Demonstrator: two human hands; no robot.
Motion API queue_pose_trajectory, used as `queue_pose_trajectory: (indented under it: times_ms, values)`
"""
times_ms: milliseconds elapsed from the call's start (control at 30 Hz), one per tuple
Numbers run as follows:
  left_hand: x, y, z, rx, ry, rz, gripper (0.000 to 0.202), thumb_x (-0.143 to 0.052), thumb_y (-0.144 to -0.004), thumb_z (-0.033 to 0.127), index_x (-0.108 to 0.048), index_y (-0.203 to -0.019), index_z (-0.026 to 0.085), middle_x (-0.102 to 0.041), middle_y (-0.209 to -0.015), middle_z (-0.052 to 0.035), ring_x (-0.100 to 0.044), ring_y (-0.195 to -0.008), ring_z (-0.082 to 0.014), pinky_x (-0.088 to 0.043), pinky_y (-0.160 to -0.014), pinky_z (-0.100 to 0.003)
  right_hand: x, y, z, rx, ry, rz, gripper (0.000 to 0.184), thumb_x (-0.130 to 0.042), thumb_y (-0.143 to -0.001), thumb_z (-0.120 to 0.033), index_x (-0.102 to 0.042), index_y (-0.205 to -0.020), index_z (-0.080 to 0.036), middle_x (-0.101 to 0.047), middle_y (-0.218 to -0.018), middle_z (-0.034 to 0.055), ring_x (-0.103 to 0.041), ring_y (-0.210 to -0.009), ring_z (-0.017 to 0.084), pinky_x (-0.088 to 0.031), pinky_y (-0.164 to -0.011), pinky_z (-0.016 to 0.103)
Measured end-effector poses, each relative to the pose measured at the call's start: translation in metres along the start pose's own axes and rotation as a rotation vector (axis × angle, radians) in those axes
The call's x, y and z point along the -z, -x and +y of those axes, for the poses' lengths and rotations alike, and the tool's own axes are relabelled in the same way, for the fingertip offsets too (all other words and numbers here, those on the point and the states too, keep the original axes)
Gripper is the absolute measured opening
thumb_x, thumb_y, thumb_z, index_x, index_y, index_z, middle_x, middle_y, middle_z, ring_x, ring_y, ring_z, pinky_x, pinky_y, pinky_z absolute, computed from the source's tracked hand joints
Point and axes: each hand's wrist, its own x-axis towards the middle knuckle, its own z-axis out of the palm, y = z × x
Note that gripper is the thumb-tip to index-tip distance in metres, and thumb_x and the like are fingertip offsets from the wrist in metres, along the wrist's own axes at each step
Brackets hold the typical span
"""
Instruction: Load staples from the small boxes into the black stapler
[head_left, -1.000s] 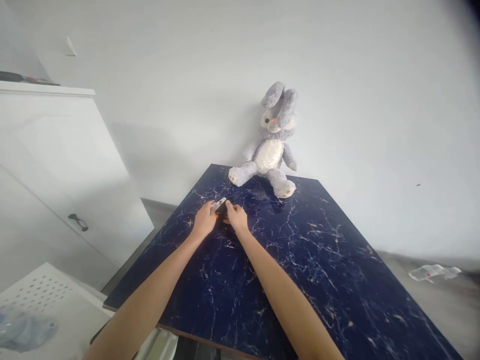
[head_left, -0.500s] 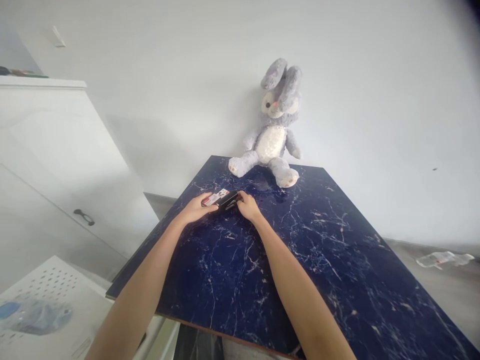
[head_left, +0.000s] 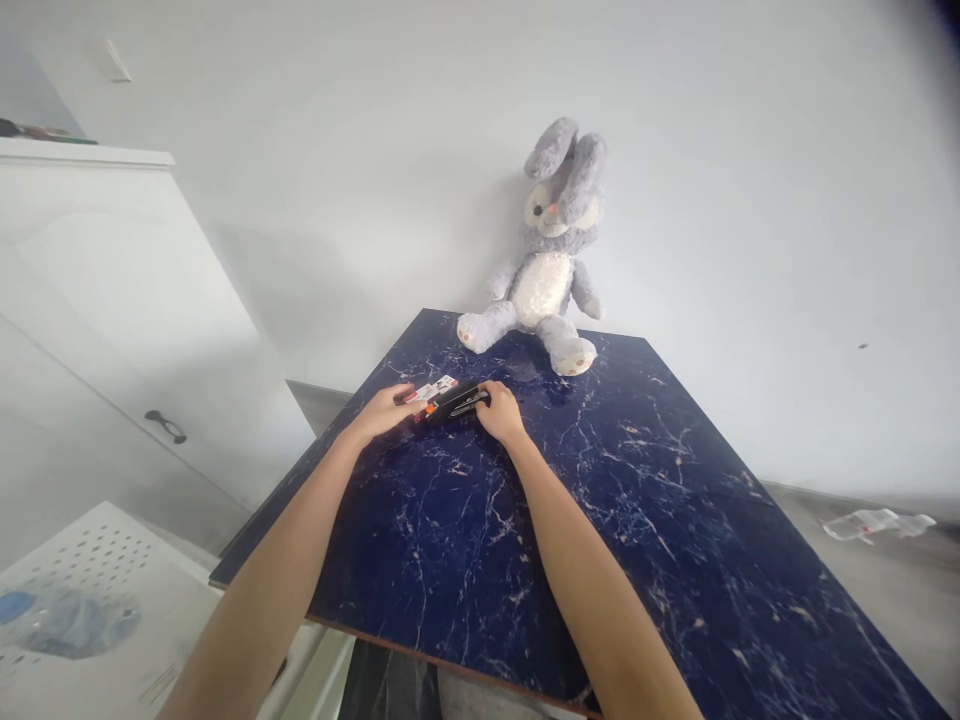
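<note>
My left hand is closed on the left end of a small printed box, which has a white and red face, a black side and an orange patch. My right hand pinches a slim black object with a greyish edge, shaped like a stapler. This object lies close along the black side of the box. Whether it is partly inside the box I cannot tell. Both hands are low over the dark blue marbled table, and the fingers hide parts of both things.
A grey plush rabbit sits at the table's back edge against the wall. A white cabinet stands at the left. Lower left is a white perforated surface with a clear plastic bag. Clear plastic packaging lies right of the table.
My left hand has shifted slightly left along the box, showing the orange patch. More of the black object shows beside my right hand, which has moved slightly right.
</note>
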Motion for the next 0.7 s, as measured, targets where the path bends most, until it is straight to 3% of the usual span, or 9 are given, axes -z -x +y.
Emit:
queue_pose_trajectory:
  times_ms: [100, 200, 433, 600, 700]
  values:
    - [0.001, -0.002, -0.004, 0.039, -0.011, 0.068, 0.05, -0.071, -0.082, 0.055, -0.077, -0.116, 0.019, -0.073, -0.129, -0.0124, -0.069, -0.117, -0.0335, -0.051, -0.1, -0.04, 0.001, 0.0, 0.0, 0.047, 0.023, -0.039, 0.025, -0.056, -0.079, -0.013, -0.07, -0.1, -0.02, -0.069, -0.106, 0.0083, -0.062, -0.101, 0.024, -0.047, -0.099, 0.036]
    - [-0.002, -0.002, -0.007, 0.021, -0.015, 0.116, 0.037, -0.069, -0.084, 0.049, -0.079, -0.105, 0.021, -0.077, -0.12, -0.0103, -0.071, -0.11, -0.0312, -0.052, -0.099, -0.039, 0.004, -0.002, 0.005, 0.058, 0.029, -0.053, 0.02, -0.057, -0.079, -0.015, -0.069, -0.094, -0.02, -0.07, -0.099, 0.0056, -0.062, -0.095, 0.023, -0.048, -0.095, 0.034]
    - [-0.007, -0.004, -0.007, -0.042, -0.06, 0.285, 0.036, -0.064, -0.088, 0.046, -0.075, -0.109, 0.02, -0.076, -0.116, -0.0102, -0.071, -0.108, -0.0271, -0.052, -0.1, -0.039, 0.02, -0.006, 0.023, -0.08, 0.08, 0.035, 0.026, -0.051, -0.076, -0.011, -0.069, -0.093, -0.02, -0.072, -0.089, 0.0039, -0.063, -0.085, 0.022, -0.049, -0.084, 0.034]
    - [-0.003, 0.0, 0.0, -0.125, -0.252, 0.201, 0.036, -0.065, -0.086, 0.051, -0.08, -0.1, 0.021, -0.074, -0.122, -0.0119, -0.065, -0.118, -0.0331, -0.047, -0.107, -0.044, 0.021, -0.002, 0.02, 0.029, 0.115, 0.004, 0.027, -0.05, -0.074, -0.006, -0.07, -0.08, -0.022, -0.071, -0.097, 0.0043, -0.061, -0.092, 0.022, -0.046, -0.09, 0.033]
    - [-0.002, 0.003, 0.003, -0.129, -0.226, 0.276, 0.031, -0.068, -0.085, 0.043, -0.078, -0.106, 0.022, -0.076, -0.118, -0.0098, -0.067, -0.114, -0.0317, -0.049, -0.104, -0.043, 0.023, 0.003, 0.017, 0.072, 0.153, 0.009, 0.028, -0.05, -0.076, -0.005, -0.071, -0.081, -0.022, -0.069, -0.101, 0.0078, -0.058, -0.098, 0.026, -0.044, -0.093, 0.037]
